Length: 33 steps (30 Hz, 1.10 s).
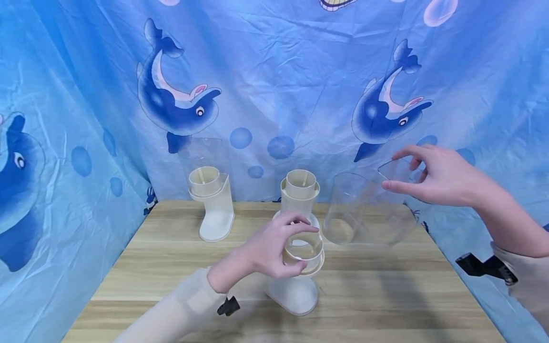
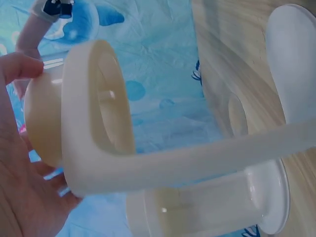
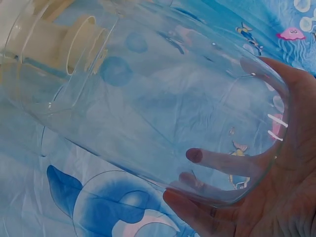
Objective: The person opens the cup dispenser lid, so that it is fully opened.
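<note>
My left hand (image 1: 274, 245) grips the round cream cup at the top of the nearest white stand (image 1: 296, 295); in the left wrist view fingers and thumb lie around the cup (image 2: 42, 118), above the stand's curved arm (image 2: 187, 165). Raised at the right, my right hand (image 1: 446, 178) holds a clear cylinder (image 1: 396, 214) near its upper rim, its body slanting down to the left. The right wrist view shows this clear cylinder (image 3: 143, 113) with the hand (image 3: 291, 187) spread around one end. A second clear cylinder (image 1: 345, 209) stands on the table between the hands.
Behind the nearest stand is another white stand with a cream cup (image 1: 300, 186). A third white stand (image 1: 216, 216) is at the back left, with a faint clear cylinder (image 1: 203, 152) around its top. Blue dolphin-print cloth (image 1: 279, 95) hangs behind the wooden table (image 1: 150, 271).
</note>
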Each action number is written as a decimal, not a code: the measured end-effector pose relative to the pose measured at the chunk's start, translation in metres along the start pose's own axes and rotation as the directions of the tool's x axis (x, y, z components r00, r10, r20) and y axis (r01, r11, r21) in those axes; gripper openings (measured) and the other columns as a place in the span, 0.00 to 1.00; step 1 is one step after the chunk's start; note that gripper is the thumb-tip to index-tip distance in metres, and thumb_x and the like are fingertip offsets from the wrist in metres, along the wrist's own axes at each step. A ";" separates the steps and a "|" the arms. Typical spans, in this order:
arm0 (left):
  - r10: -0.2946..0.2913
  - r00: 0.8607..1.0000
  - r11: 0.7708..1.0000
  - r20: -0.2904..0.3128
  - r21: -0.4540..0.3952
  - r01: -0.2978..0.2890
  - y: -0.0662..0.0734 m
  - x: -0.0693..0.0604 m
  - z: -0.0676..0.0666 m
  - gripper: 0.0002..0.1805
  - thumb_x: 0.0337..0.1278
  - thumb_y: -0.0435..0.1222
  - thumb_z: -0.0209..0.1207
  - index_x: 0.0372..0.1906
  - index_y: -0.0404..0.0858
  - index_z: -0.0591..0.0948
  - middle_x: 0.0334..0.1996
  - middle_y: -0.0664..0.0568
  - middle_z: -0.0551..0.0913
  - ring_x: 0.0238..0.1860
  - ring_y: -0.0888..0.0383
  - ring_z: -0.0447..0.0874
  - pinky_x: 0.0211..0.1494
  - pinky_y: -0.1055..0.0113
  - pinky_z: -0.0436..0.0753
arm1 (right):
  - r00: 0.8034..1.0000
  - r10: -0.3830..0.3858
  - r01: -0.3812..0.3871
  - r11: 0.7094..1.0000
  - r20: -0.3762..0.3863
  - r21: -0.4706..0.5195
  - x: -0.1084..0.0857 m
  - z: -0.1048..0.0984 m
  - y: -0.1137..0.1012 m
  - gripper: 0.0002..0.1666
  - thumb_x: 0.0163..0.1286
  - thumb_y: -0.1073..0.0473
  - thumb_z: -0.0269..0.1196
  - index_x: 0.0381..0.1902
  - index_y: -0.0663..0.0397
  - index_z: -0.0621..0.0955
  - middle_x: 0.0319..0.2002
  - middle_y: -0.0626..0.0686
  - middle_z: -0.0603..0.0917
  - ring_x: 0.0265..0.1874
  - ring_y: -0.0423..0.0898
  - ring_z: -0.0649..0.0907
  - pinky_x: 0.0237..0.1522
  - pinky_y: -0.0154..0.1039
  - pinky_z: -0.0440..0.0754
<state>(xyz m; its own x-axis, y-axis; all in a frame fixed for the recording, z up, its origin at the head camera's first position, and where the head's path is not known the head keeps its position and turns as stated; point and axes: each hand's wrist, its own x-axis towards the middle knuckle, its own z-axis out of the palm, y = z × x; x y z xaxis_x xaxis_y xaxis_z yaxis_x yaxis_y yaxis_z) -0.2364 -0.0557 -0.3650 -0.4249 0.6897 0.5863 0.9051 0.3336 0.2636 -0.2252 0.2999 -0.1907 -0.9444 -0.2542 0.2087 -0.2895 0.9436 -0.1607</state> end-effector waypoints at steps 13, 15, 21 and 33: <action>0.003 0.999 0.996 -0.036 0.091 0.001 0.009 0.001 0.009 0.30 0.51 0.51 0.74 0.60 0.47 0.86 0.55 0.54 0.83 0.58 0.59 0.82 0.57 0.66 0.86 | 0.997 0.078 -0.077 0.995 0.018 -0.061 0.005 0.004 0.017 0.47 0.67 0.24 0.65 0.68 0.54 0.77 0.52 0.66 0.82 0.35 0.51 0.82 0.30 0.43 0.75; 0.009 1.000 0.996 -0.028 0.088 -0.006 0.009 0.000 0.008 0.30 0.51 0.51 0.74 0.60 0.47 0.86 0.55 0.54 0.83 0.59 0.59 0.82 0.58 0.65 0.85 | 0.995 0.094 -0.093 0.994 0.022 -0.061 0.006 0.002 0.022 0.48 0.68 0.24 0.65 0.67 0.56 0.77 0.51 0.67 0.82 0.35 0.53 0.83 0.30 0.43 0.76; 0.000 0.999 0.994 -0.039 0.109 0.005 0.012 0.001 0.006 0.29 0.52 0.53 0.73 0.59 0.48 0.87 0.55 0.54 0.84 0.59 0.58 0.82 0.59 0.63 0.85 | 0.987 0.156 -0.153 0.987 0.048 -0.052 0.011 -0.004 0.039 0.52 0.69 0.23 0.63 0.68 0.61 0.74 0.42 0.65 0.85 0.31 0.53 0.82 0.27 0.44 0.75; -0.004 0.999 0.991 -0.048 0.132 0.011 0.010 0.000 0.006 0.27 0.53 0.51 0.74 0.58 0.48 0.87 0.54 0.56 0.84 0.58 0.58 0.82 0.58 0.64 0.85 | 0.958 0.273 -0.266 0.961 0.084 -0.080 0.027 0.000 0.077 0.64 0.68 0.16 0.55 0.69 0.72 0.69 0.48 0.76 0.83 0.41 0.66 0.84 0.33 0.56 0.82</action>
<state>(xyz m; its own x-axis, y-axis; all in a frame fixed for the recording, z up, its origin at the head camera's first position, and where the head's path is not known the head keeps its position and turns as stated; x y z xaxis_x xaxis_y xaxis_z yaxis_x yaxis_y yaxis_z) -0.2273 -0.0484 -0.3668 -0.4277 0.6566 0.6213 0.8907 0.4230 0.1662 -0.2732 0.3655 -0.1971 -0.9972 -0.0040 0.0753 -0.0141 0.9910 -0.1332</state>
